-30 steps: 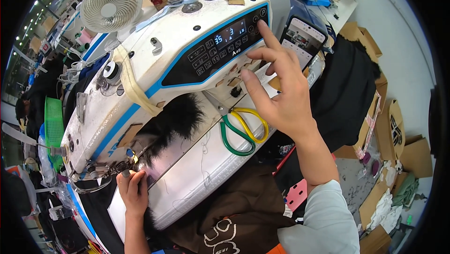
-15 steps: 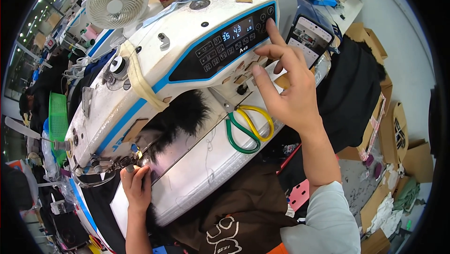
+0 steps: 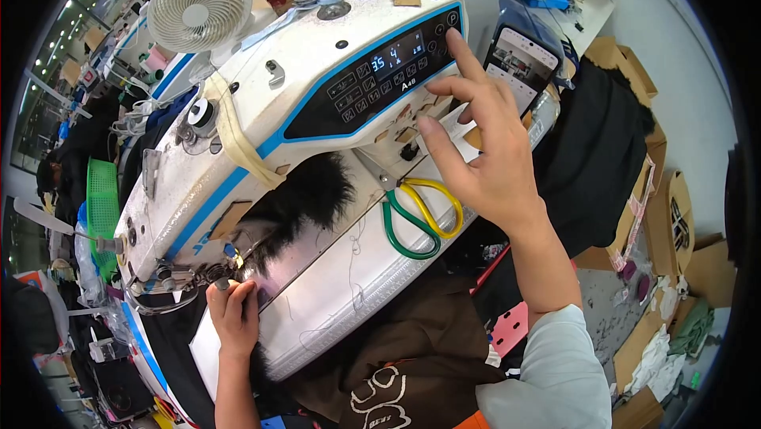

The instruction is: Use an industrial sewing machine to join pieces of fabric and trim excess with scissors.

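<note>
A white and blue sewing machine (image 3: 261, 72) stands before me. My right hand (image 3: 487, 144) reaches to its black control panel (image 3: 349, 92), index finger stretched out at a button near the right end, thumb and other fingers apart. Down by the lit needle area, my left hand (image 3: 234, 310) has its fingers bent and pressed together; what they hold, if anything, is hidden. A small grey piece sits at one fingertip. Black fur (image 3: 313, 191) lies beneath the machine arm, close to the left hand. Scissors (image 3: 420, 227) with one green and one yellow handle loop rest on the machine bed.
A phone (image 3: 519, 68) with a lit screen leans behind my right hand. At the back left are a white fan (image 3: 194, 13) and a green basket (image 3: 101, 207). Black cloth (image 3: 594, 152) and cardboard boxes (image 3: 705, 270) are at the right. Loose threads lie on the bed.
The lit digits on the panel have changed. My right index finger has shifted very slightly at the buttons; my left hand stays by the needle.
</note>
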A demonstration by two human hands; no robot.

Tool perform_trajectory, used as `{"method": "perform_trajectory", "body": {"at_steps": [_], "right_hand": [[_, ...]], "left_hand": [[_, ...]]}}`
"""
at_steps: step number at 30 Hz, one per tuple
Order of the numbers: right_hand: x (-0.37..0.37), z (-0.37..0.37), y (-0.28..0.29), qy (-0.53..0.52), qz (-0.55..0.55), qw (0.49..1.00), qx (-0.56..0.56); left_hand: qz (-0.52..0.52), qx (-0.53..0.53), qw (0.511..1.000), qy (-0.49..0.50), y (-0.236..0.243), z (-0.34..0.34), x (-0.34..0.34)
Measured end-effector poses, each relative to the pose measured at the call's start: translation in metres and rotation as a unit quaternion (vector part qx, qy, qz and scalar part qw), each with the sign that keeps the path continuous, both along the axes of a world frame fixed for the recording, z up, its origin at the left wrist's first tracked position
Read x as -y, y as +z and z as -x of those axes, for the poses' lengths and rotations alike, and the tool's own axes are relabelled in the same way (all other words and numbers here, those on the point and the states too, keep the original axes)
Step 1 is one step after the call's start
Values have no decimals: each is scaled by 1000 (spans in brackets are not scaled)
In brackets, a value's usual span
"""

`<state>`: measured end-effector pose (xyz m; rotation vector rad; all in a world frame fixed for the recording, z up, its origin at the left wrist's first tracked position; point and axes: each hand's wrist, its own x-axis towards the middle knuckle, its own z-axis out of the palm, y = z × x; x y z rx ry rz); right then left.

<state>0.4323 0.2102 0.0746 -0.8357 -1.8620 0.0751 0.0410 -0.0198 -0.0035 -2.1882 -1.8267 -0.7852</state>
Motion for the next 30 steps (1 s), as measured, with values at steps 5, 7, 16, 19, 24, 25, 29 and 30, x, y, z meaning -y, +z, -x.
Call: {"method": "perform_trajectory", "body": {"at_steps": [5, 7, 16, 19, 24, 25, 29, 30], "right_hand": [[-1, 4, 5, 8, -2, 1000, 10], [-2, 5, 5, 9, 2, 1000, 10], [-1, 4, 8, 0, -2, 999, 32], [3, 6, 10, 3, 19, 999, 32], [1, 5, 2, 27, 39, 999, -3], [2, 5, 1, 27, 39, 999, -2], [9, 5, -8, 14, 44, 999, -14], [11, 4, -11, 13, 48, 999, -15]], "left_hand": [[9, 7, 1000, 2, -2, 3, 3], [16, 14, 1000, 6, -3, 4, 3], [11, 8, 1000, -1, 0, 2, 2], [11, 0, 1000, -4, -2, 4, 3], [21, 13, 1000, 2, -4, 5, 4], [21, 13, 1000, 1, -4, 5, 4], [17, 7, 1000, 2, -4, 5, 3], [16, 10, 1000, 2, -5, 5, 3]]}}
